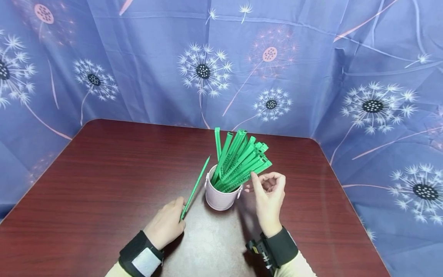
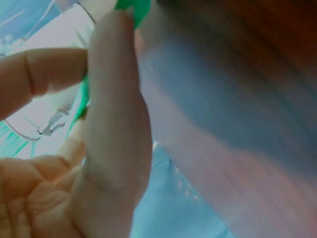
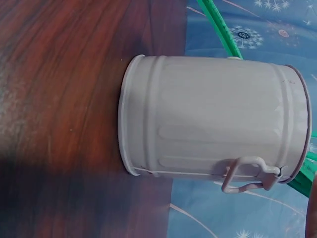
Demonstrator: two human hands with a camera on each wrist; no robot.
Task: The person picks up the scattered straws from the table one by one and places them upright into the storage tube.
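Observation:
Many slim green stick packets (image 1: 238,161) stand fanned out in a small pale pink metal bucket (image 1: 221,200), leaning mostly to the right. My left hand (image 1: 167,221) pinches the lower end of a single green packet (image 1: 196,186), which points up and away, left of the bucket. In the left wrist view, fingers (image 2: 114,99) cover most of that packet. My right hand (image 1: 271,192) is at the bucket's right side, thumb tip against the lowest packets and fingers bent below them. I cannot tell whether it grips one.
The bucket's small handle (image 3: 250,173) sticks out from its side in the right wrist view. A dark red wooden table (image 1: 114,173) lies under everything. Blue dandelion-print cloth (image 1: 145,57) hangs behind the table and along its sides.

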